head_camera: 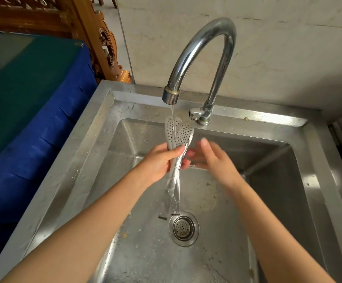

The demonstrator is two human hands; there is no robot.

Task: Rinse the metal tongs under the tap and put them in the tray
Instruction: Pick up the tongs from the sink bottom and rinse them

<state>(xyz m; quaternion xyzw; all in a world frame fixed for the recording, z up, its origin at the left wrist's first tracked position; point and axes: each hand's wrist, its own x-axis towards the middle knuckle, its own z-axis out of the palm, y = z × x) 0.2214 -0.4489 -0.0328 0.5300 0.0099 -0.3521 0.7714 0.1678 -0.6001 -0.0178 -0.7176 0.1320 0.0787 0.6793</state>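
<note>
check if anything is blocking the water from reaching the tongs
Nothing visible does: the stream from the tap falls straight onto the perforated heads of the tongs, held by the left hand.

pale marbled stone wall point(278, 48) behind, carved brown wooden furniture point(104, 43) upper left, blue-draped, green-topped table point(43, 123) beside.

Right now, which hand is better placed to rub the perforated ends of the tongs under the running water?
Right. The left hand is already clamped around the metal tongs, holding them under the tap, while the right hand is open beside the perforated ends.
</note>
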